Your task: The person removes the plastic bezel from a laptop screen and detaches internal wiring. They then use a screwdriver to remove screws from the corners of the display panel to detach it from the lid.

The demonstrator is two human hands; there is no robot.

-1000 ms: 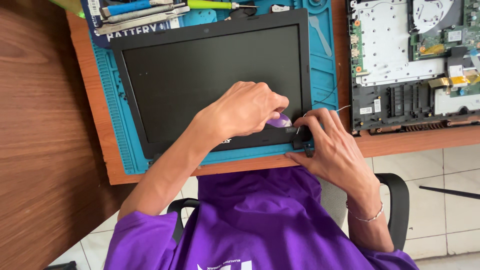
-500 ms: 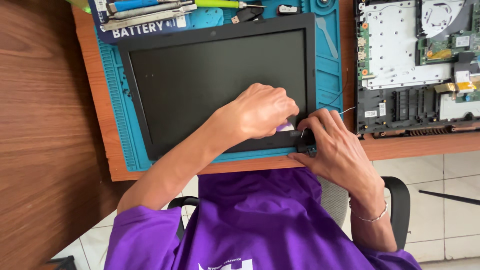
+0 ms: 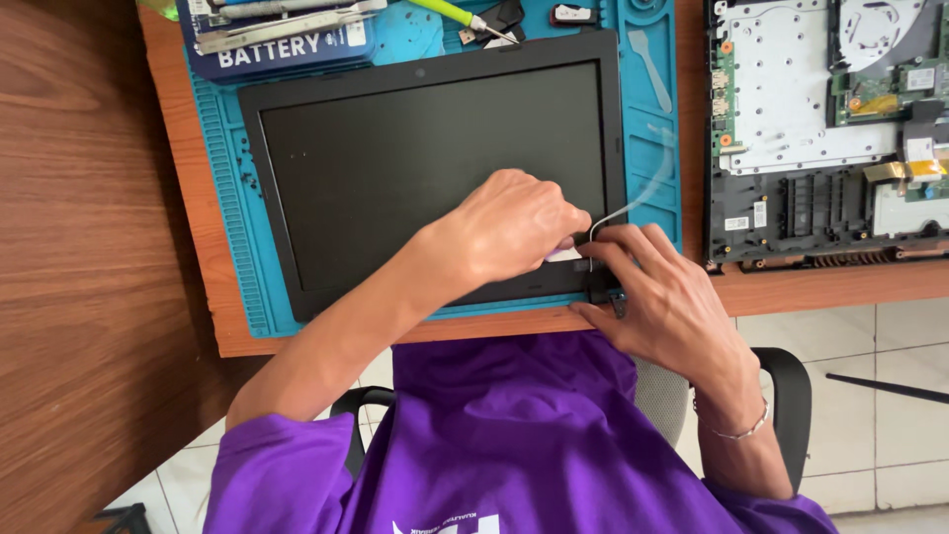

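We worked at the near right corner of the laptop screen panel [image 3: 425,168], which lay flat on the blue mat [image 3: 652,148]. Our left hand [image 3: 514,227] was clenched around a small purple pick [image 3: 563,254], pressed to the bezel there; compared with a second earlier it had slid slightly right along that edge. Our right hand [image 3: 662,297] stayed spread, fingertips pressing the corner hinge. The opened laptop base [image 3: 820,129] lay to the right.

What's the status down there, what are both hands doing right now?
Left hand pinching a purple pick at the screen panel bezel's lower right edge. Right hand pressing that corner down. Thin cable loops just above the fingers.
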